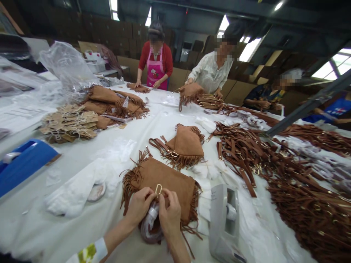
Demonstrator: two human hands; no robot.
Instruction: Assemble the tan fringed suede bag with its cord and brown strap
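A brown fringed bag [167, 175] lies flat on the table in front of me. Over its near edge my left hand [141, 204] and my right hand [170, 210] meet, fingertips pinched together. Between them a strap wrapped in clear plastic [150, 223] hangs down, its gold clasp [158, 189] sticking up above my fingers. Both hands grip the strap close to this clasp; the exact spot under the fingertips is hidden. Just beyond lies a second fringed bag [189, 140], with a wrist strap and gold clasp at its left.
To the right stand a grey tape dispenser [223, 219] and a big heap of brown straps [309, 204]. White padding [74, 190], a blue dispenser [26, 162], paper tags [70, 122] and stacked bags [106, 98] lie left. Several co-workers [156, 62] work across the table.
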